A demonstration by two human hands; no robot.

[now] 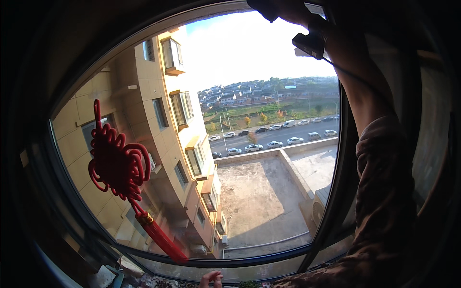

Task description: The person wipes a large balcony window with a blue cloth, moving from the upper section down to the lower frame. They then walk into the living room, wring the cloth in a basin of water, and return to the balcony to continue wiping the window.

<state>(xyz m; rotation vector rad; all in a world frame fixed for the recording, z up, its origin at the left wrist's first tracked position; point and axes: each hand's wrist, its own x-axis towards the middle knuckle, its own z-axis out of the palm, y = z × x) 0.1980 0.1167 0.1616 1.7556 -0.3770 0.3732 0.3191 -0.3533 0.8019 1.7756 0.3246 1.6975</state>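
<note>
My right arm in a dark patterned sleeve (384, 192) reaches up along the right side of a large window (331, 211). At the top edge my right hand (290, 12), deep in shadow, is closed round something dark with a pointed end (264, 8); its kind cannot be made out. A small black box (309, 45) with a cable sits at that wrist. Low in the middle, my left hand (211, 278) shows only a few bent fingers, slightly apart, with nothing visible in them. The rest of it is cut off by the lower edge.
A red knotted ornament with a tassel (117, 165) hangs against the glass at the left. Small items, among them a pale box-like thing (102, 277), crowd the sill. Outside stand a tan building (158, 96), a flat roof (259, 197) and a road with parked cars (273, 137).
</note>
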